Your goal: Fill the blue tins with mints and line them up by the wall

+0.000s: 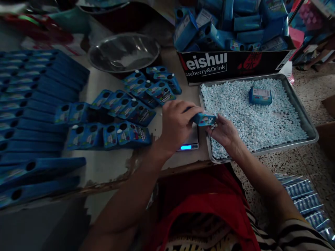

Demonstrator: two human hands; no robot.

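My left hand (176,122) is closed around a small blue candy box (205,119), tipped on its side over the near left edge of the tray. Cupped against the end of that box, my right hand (225,131) holds a few small white candies (214,125) at its fingertips. Beneath my left hand is a digital scale (195,144) with a lit blue display, mostly hidden. A metal tray (309,134) to the right carries a layer of pale blue and white candies (251,122). Another blue box (260,96) lies on them.
Several blue boxes with round holes (131,134) stand left of the scale, some with white candies on top. Further left are rows of folded blue boxes (39,104). A steel bowl (124,52) and a black carton (232,66) full of blue boxes are behind.
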